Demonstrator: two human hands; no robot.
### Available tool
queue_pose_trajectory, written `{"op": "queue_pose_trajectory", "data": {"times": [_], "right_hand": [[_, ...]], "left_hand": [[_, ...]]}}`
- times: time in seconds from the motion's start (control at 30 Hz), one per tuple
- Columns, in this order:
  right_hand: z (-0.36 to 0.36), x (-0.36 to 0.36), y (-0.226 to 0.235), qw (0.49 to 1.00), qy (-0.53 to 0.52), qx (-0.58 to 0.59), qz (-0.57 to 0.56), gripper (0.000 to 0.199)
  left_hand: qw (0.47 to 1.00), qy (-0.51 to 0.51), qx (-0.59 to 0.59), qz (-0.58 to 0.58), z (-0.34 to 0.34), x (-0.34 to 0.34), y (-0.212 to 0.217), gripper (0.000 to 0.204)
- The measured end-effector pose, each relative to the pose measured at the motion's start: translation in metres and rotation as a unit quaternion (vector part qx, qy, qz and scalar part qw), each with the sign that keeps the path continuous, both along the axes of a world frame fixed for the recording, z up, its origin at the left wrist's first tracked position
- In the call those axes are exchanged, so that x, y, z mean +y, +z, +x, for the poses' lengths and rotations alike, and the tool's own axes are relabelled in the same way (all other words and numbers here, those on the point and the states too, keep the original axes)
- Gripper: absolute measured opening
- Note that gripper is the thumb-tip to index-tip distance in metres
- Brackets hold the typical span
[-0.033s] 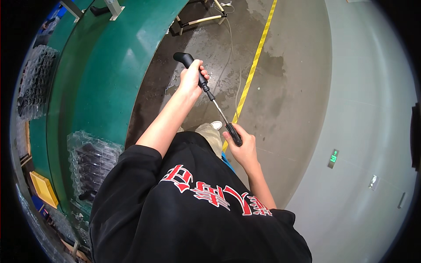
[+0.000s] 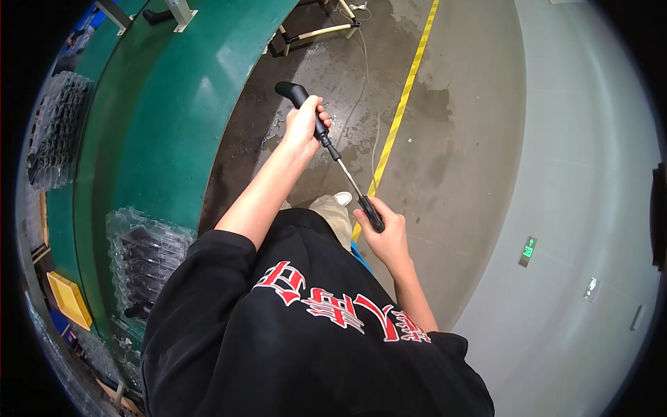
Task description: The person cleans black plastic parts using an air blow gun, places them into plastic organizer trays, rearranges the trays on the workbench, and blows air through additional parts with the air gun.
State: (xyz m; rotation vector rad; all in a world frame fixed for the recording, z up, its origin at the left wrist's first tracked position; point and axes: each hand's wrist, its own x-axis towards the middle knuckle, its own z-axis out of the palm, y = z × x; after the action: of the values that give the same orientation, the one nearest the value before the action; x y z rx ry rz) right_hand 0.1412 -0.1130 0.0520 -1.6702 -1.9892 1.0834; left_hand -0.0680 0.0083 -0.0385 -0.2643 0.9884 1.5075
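I hold a long wand (image 2: 345, 170) with both hands: a thin metal rod with black grips and a bent black head (image 2: 290, 91) at its far end. My left hand (image 2: 303, 128) is closed around the upper black grip just behind the head, with the arm stretched forward. My right hand (image 2: 386, 236) grips the lower black handle close to my body. The wand slants over wet grey concrete floor (image 2: 326, 76). My black shirt with red lettering fills the lower part of the view.
A green curved bench (image 2: 174, 118) runs along the left. Stacks of clear plastic trays (image 2: 146, 254) and a yellow bin (image 2: 68, 299) sit beside it. A yellow floor line (image 2: 406, 90), a thin cable (image 2: 361, 90) and a metal frame (image 2: 316, 31) lie ahead. Pale painted floor is on the right.
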Motion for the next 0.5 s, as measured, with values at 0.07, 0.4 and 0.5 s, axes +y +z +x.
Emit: {"op": "queue_pose_trajectory", "data": {"times": [0.07,0.4,0.5], "right_hand": [[0.002,0.0,0.002,1.0,-0.008,-0.006,-0.012,0.026],[0.006,0.008,-0.007,0.994,-0.023,-0.067,-0.079,0.027],[0.006,0.01,-0.012,0.994,-0.016,-0.081,-0.07,0.029]], "left_hand": [[0.995,-0.049,0.086,-0.017,-0.002,-0.007,-0.012,0.012],[0.716,-0.322,0.617,0.048,-0.002,-0.056,-0.053,0.022],[0.662,-0.375,0.644,0.076,0.003,-0.066,-0.051,0.023]]}}
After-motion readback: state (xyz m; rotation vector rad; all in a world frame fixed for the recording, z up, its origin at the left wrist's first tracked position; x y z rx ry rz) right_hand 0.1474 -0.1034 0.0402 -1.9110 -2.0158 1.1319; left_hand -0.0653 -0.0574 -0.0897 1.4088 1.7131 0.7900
